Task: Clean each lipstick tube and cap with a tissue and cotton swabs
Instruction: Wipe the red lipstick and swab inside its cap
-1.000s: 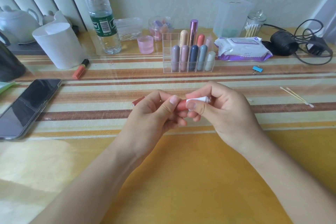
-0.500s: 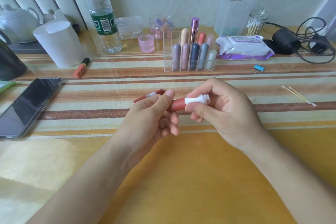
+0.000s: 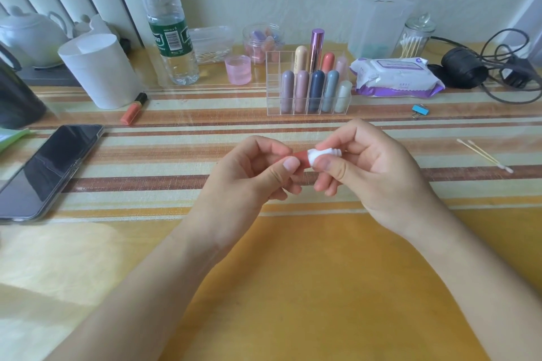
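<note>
Progress check, going by what's on the bench [image 3: 293, 287]: I'd call it early-to-middle, with most of the work left. Both hands are on one lipstick tube [image 3: 303, 158], held in the air between them just above the striped mat. The left hand [image 3: 249, 182] has its fingers [image 3: 289, 166] pinched on the matte red body, and the right hand [image 3: 378, 176] has its fingers [image 3: 331, 165] clamped round the white ridged plastic neck, so the tube is open. I can't see its cap anywhere; it may be tucked in the left palm, can't tell. No tissue or swab is in either hand, so my guess is this one is being inspected or put back together, not wiped. Straight beyond the fingers sits a clear acrylic rack [image 3: 272, 83] full of capped lipsticks [image 3: 316, 91], smooth rounded bullets in muted pastels plus one shiny metallic purple one. Nothing shows which of those are done. Off to the right of the fingers lie two cotton swabs [image 3: 484, 155] with pale wooden-looking sticks; one tip might be a bit pink, too small to swear to. Beyond and to the left of the fingers there's a white tissue roll [image 3: 99, 70], soft and papery, with a loose orange lipstick [image 3: 133, 110] lying just beside it. Beyond and to the right is a crinkly pack of wipes [image 3: 396, 76] and a glass jar of fresh swabs [image 3: 415, 38] — so supplies are plenty, it's just a lot of tubes to go, I reckon.
</note>
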